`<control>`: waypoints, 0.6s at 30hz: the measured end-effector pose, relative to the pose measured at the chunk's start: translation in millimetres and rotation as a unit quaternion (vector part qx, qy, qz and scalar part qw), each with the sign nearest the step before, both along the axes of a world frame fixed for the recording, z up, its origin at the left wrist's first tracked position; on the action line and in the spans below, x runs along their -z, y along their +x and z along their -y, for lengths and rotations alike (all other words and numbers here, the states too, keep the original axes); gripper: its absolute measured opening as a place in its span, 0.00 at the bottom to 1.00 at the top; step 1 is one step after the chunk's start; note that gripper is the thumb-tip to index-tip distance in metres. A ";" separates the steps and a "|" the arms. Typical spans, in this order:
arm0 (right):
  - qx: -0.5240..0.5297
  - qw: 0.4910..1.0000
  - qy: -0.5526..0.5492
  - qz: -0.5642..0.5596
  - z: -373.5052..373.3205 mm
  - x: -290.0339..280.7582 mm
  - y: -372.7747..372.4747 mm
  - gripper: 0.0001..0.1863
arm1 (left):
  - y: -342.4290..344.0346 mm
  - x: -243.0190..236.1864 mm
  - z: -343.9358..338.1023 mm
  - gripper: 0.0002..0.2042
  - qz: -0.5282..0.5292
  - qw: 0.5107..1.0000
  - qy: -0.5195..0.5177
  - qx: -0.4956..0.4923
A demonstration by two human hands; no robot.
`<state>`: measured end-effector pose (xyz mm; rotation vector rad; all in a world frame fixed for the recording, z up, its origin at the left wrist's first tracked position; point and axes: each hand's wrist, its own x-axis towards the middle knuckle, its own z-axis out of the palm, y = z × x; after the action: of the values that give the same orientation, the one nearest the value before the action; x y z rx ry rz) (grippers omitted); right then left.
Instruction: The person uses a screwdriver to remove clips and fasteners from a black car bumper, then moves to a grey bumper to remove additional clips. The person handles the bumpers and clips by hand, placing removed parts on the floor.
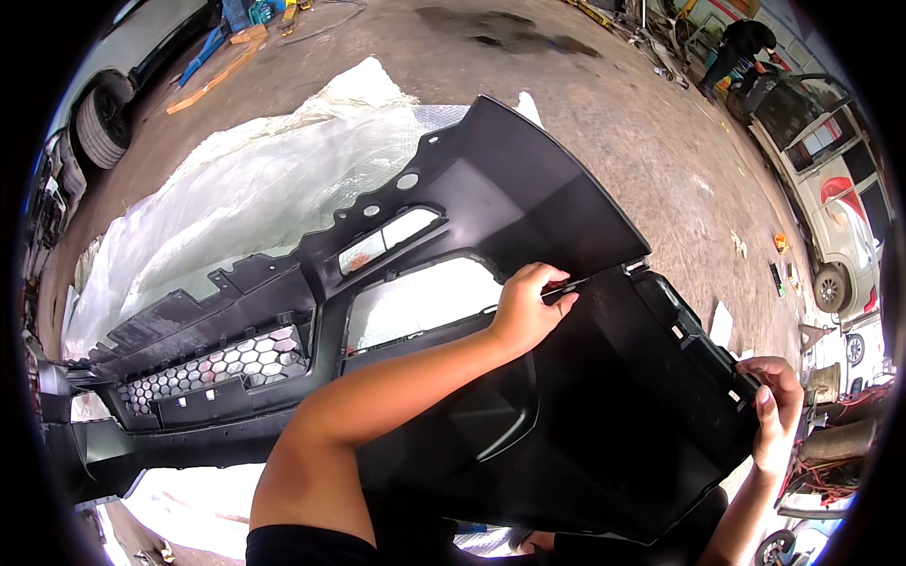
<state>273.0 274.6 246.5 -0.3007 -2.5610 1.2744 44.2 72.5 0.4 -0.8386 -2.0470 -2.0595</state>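
White van (pixel 834 231), bending person (pixel 745 45), stained floor (pixel 604 118)

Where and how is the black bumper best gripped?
Likely by the exposed right edge of the black bumper, coming from the right, where the right hand is: the broad panel offers little to grasp, while that edge suits a pinch.

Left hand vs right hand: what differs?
Place: left hand is at a seam in the black bumper; right hand is farther right, at its edge. Approach: left forearm crosses over the bumper; right forearm lies beside it. Both hands are bare and touch the bumper.
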 end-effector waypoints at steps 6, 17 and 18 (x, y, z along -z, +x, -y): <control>-0.003 1.000 0.012 0.010 5.4 -0.5 -2.4 0.30 | 0.4 3.5 10.2 0.15 -0.026 0.999 -0.025 -0.022; -0.024 0.999 0.031 0.000 4.0 -2.1 10.8 0.30 | 0.8 -11.1 17.9 0.13 -0.006 1.000 -0.004 0.018; -0.025 1.000 0.016 -0.007 4.3 1.0 7.9 0.29 | 1.5 -11.5 17.8 0.12 0.054 0.998 0.007 0.021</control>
<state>280.9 270.2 245.5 -0.2233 -2.5898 1.2476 45.7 54.7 11.9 -0.7900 -2.0823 -2.1849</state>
